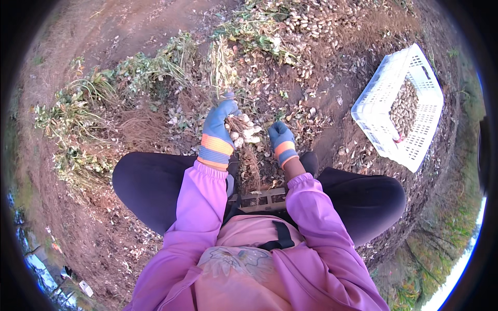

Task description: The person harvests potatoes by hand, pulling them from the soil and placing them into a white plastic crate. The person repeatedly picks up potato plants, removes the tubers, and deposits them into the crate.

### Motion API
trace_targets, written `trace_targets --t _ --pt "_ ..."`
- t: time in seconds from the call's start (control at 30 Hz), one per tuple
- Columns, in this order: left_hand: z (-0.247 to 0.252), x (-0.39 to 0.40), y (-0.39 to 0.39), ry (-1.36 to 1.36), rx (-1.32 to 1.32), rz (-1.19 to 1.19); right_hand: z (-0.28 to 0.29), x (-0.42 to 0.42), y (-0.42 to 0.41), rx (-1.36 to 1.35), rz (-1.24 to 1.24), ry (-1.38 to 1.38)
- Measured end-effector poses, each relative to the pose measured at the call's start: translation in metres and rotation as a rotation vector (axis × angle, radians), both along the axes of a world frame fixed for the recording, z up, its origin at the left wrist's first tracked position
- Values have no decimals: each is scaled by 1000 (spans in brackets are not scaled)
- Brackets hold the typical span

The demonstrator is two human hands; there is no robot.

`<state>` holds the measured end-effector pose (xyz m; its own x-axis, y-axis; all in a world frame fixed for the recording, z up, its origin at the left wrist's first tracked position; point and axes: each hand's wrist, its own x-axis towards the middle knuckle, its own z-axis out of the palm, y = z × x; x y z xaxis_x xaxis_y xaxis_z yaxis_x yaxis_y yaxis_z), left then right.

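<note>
My left hand (220, 118), in a blue knitted glove with an orange-striped cuff, is closed round a peanut plant (223, 70). The leafy stems point away from me, and the roots with pale peanut pods (244, 134) hang at the near side of the glove, towards my right hand. My right hand (281, 136), gloved alike, is curled into a fist just right of those pods, with a gap between. Its fingertips are hidden, so whether it holds anything cannot be told. Dry leaves and thin roots lie on the soil below both hands.
A white plastic crate (428, 128), partly filled with peanuts (404, 107), stands at the right. Pulled peanut plants (151, 72) lie in a row at the upper left. Loose peanuts (311, 21) lie heaped at the top. My bent knees flank my hands.
</note>
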<state>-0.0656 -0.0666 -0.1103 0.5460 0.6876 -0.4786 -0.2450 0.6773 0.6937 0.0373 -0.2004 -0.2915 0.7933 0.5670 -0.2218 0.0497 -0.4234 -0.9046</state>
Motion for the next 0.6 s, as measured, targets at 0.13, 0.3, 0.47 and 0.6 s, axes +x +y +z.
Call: trace_targets --t 0.13,0.3,0.47,0.6 --pt "-7 -5 1 -23 40 38 146 -6 8 331 -32 565" --pt "1 0 -6 -31 33 30 170 -14 0 400 118 350" --pt "-13 -5 -8 119 459 -108 171 -27 1 351 222 229" --pt "-11 -4 -14 54 468 -46 179 -28 1 282 243 232"
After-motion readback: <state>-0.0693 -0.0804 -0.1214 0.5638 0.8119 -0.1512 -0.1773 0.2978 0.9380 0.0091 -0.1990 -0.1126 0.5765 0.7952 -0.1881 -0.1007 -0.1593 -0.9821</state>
